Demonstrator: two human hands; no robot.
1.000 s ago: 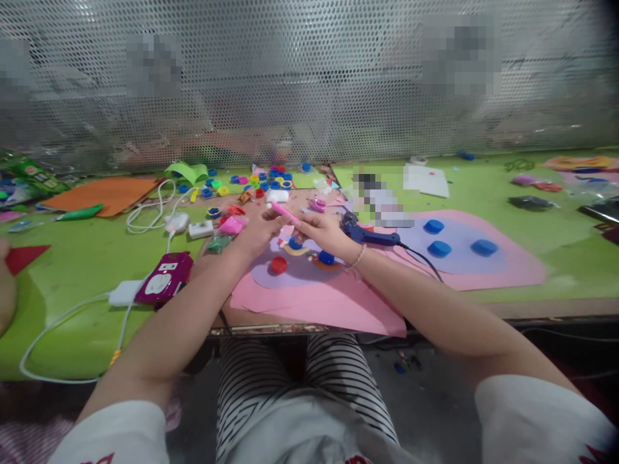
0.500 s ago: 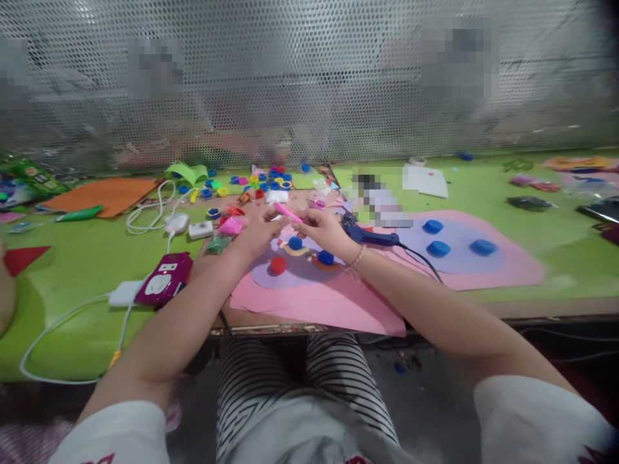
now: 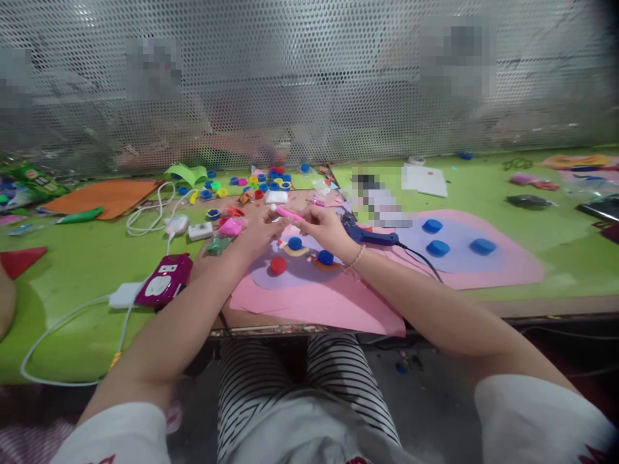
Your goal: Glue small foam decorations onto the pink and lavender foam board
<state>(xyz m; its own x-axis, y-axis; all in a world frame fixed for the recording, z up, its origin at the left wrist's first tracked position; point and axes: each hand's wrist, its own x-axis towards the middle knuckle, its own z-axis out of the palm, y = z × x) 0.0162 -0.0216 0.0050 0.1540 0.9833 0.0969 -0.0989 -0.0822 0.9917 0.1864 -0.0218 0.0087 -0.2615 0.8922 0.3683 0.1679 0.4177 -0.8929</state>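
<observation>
A narrow pink strip [image 3: 289, 213] spans my two hands above the craft sheets. A small white ball shows at its left end, though whether it is attached I cannot tell. My left hand [image 3: 261, 233] pinches the left part of the strip, and my right hand [image 3: 325, 229] grips the other end. Below them lies a lilac rounded sheet [image 3: 265, 276] on pink sheets [image 3: 314, 309]. On the lilac sheet are a red bottle cap [image 3: 278, 265] and two blue caps, one left [image 3: 294, 243] and one right [image 3: 325, 258], each by a small curved tan piece.
A dark blue glue gun [image 3: 374, 237] with a black cord lies right of my hands. Farther right, blue caps [image 3: 438, 248] sit on another lilac sheet. Leftward are a magenta power socket [image 3: 167, 278], white cables and an orange sheet [image 3: 111, 196]. Several coloured caps lie behind.
The pink strip has tilted slightly and a white ball now shows at its left end. Both hands stay in nearly the same place.
</observation>
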